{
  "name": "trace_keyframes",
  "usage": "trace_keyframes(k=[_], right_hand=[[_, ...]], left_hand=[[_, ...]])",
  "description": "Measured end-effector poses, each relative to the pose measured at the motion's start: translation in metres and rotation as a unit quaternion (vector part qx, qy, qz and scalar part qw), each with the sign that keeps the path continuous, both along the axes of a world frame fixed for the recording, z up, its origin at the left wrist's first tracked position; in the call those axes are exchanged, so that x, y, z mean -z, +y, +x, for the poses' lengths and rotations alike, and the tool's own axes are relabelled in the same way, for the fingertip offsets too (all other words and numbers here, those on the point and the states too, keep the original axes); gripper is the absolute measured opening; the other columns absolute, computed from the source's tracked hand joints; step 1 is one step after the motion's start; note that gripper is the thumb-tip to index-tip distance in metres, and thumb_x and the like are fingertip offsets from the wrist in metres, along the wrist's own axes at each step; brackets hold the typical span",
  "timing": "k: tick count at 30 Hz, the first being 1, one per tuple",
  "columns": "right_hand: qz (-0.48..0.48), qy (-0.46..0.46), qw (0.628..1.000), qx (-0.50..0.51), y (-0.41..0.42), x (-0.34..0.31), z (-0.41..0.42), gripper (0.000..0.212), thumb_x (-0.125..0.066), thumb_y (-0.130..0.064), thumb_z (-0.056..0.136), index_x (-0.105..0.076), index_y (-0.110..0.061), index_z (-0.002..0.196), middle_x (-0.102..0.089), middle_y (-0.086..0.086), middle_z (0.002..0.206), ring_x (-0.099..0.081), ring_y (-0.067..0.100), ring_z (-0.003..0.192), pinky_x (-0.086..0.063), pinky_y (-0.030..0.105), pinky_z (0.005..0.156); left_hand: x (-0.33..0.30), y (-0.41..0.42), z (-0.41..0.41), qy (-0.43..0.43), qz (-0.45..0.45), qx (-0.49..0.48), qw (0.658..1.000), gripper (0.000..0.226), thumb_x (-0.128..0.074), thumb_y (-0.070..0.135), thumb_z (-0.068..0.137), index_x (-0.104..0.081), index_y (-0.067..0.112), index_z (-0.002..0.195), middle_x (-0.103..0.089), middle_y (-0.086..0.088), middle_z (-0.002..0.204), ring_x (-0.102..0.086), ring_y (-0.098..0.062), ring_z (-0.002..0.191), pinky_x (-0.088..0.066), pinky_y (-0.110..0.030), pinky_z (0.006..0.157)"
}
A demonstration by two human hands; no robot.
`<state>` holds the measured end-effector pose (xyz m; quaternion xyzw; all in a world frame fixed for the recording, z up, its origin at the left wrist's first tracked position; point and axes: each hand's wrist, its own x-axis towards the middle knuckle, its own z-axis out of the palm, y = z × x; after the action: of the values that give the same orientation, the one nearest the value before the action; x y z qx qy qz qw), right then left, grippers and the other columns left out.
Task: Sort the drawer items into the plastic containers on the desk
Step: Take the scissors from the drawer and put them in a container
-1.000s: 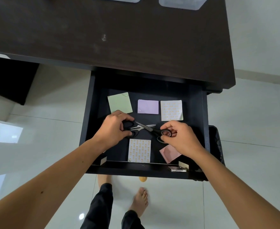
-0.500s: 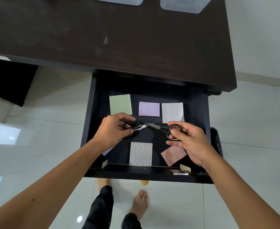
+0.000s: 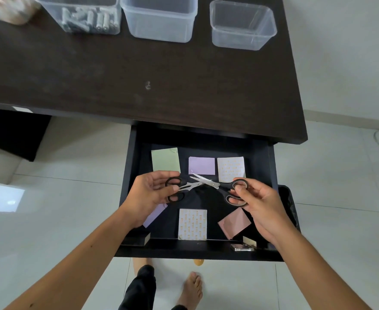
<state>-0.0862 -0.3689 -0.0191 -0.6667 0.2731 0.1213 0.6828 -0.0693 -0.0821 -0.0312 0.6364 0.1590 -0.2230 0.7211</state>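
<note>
While left hand (image 3: 149, 193) grips one scissors (image 3: 179, 189), right hand (image 3: 257, 202) pinches second scissors (image 3: 228, 189) above drawer (image 3: 195, 249)

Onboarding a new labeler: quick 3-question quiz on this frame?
1. True or false: each hand holds a pair of scissors.
2. Which container holds batteries: A left, B middle, C right?
3. How many patterned sticky-note pads lie in the drawer?

Key
1. True: left hand holds the left scissors, right hand the right scissors.
2. A: the left container; the middle container and right container look empty.
3. Two in the drawer.
</note>
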Motion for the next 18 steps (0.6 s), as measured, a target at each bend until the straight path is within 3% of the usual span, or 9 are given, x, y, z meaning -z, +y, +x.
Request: trace_keyframes(k=[4,8,13,18], right_hand=[[0.044,-0.003,0.999,0.019,-0.003,-0.028,0.002,0.021,-0.07,-0.002,0.096,-0.077,-0.005,0.116,-0.081,0.011,0.1,-0.079,0.033,0.105,-0.062,0.054,0.093],[0.067,-0.011,0.998,0.001,-0.004,-0.061,0.008,0.026,-0.072,-0.005,0.091,-0.079,-0.007,0.115,-0.08,0.013,0.107,-0.079,0.033,0.105,-0.064,0.055,0.089],[0.099,-0.061,0.993,-0.01,0.003,-0.088,0.034,0.033,-0.073,-0.008,0.08,-0.079,-0.005,0.112,-0.078,0.011,0.097,-0.08,0.024,0.092,-0.067,0.036,0.077],[0.114,-0.104,0.988,-0.014,0.029,-0.113,0.087,0.028,-0.076,-0.008,0.078,-0.082,-0.005,0.105,-0.075,0.005,0.093,-0.078,0.021,0.093,-0.065,0.028,0.077]], left_hand=[[-0.025,0.009,0.004,0.003,-0.042,-0.029,0.999,0.034,-0.072,-0.009,0.089,-0.074,0.005,0.12,-0.075,-0.025,0.115,-0.074,-0.033,0.109,-0.067,-0.04,0.08],[-0.055,0.023,0.013,-0.019,-0.057,-0.033,0.998,0.034,-0.073,-0.004,0.087,-0.074,0.005,0.12,-0.077,-0.023,0.113,-0.076,-0.027,0.101,-0.066,-0.039,0.08],[-0.084,0.043,0.04,-0.046,-0.084,-0.045,0.994,0.041,-0.075,0.003,0.078,-0.074,0.004,0.12,-0.077,-0.018,0.107,-0.075,-0.022,0.094,-0.066,-0.037,0.077],[-0.107,0.068,0.088,-0.078,-0.074,-0.064,0.992,0.041,-0.076,0.004,0.078,-0.075,0.005,0.119,-0.076,-0.017,0.104,-0.075,-0.019,0.091,-0.065,-0.035,0.075]])
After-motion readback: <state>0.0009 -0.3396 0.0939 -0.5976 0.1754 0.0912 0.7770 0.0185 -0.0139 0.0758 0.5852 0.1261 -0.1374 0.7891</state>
